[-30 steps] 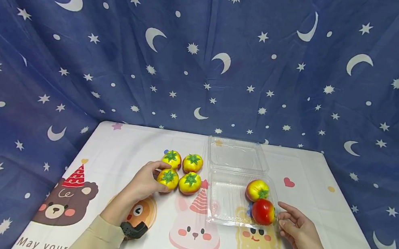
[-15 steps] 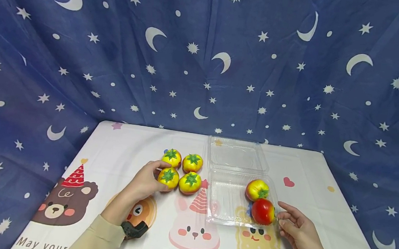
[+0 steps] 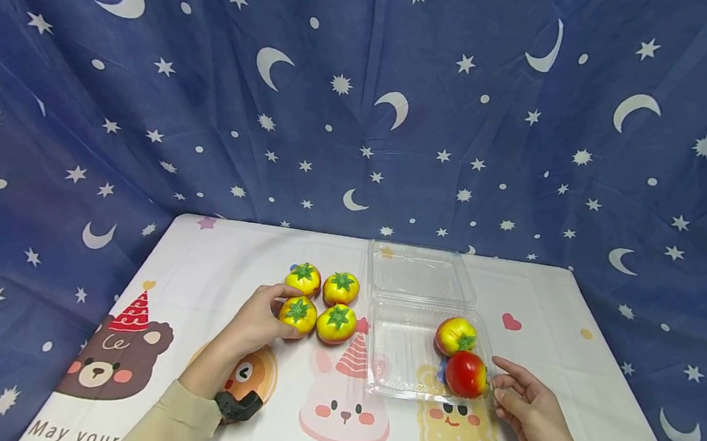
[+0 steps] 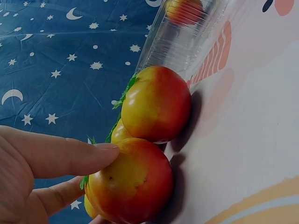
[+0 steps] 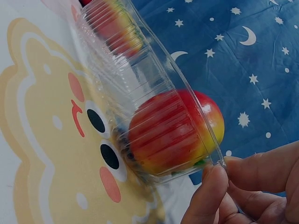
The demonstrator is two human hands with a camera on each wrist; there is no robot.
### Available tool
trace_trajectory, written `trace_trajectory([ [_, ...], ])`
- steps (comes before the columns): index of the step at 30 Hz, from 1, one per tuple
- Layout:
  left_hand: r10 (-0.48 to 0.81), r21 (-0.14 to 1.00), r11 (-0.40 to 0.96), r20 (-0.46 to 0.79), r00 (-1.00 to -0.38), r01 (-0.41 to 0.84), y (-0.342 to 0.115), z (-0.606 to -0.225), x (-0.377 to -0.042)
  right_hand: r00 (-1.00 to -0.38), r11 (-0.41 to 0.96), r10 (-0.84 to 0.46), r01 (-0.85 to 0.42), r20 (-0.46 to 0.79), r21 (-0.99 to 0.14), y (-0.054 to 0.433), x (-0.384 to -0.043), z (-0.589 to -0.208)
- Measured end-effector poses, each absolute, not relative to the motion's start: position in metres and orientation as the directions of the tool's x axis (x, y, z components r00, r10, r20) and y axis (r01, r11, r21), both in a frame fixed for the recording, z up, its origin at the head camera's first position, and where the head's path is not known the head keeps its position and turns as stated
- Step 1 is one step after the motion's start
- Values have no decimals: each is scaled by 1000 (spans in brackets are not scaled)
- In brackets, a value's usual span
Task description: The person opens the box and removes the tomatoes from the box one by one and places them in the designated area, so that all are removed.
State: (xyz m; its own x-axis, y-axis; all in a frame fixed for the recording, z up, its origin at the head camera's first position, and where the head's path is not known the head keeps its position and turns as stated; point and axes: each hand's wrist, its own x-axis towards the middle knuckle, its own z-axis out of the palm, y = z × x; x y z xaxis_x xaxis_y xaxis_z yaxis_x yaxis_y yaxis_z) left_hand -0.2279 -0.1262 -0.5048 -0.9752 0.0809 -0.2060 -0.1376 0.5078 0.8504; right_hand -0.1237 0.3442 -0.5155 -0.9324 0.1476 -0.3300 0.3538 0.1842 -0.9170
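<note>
Several yellow-and-red tomatoes with green star-shaped tops stand grouped left of a clear plastic clamshell box (image 3: 397, 387). My left hand (image 3: 257, 320) holds the front-left tomato (image 3: 298, 317) between thumb and fingers. Behind it stands another tomato (image 3: 303, 280), and a third tomato (image 4: 156, 103) sits beside it in the left wrist view. Two more lie in the right part of the box: a yellow-topped tomato (image 3: 455, 337) and a redder tomato (image 3: 466, 374) tipped on its side. With thumb and forefinger, my right hand (image 3: 524, 407) pinches the box's near-right rim corner.
The box's hinged lid (image 3: 422, 274) lies folded back behind its base. A white cloth (image 3: 227, 257) printed with cartoon animals covers the table. Behind the table hangs a blue curtain (image 3: 310, 137) with moons and stars.
The two left-hand tomatoes have shifted very slightly towards the back. Both hands and the box keep their places.
</note>
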Motion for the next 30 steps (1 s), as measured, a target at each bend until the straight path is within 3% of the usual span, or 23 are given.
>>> trace_trajectory([
  [30,116,875,470,-193,-974,-118,-133,-503,-228,-936,171,143,344,-322,-923,345,-123,-517],
])
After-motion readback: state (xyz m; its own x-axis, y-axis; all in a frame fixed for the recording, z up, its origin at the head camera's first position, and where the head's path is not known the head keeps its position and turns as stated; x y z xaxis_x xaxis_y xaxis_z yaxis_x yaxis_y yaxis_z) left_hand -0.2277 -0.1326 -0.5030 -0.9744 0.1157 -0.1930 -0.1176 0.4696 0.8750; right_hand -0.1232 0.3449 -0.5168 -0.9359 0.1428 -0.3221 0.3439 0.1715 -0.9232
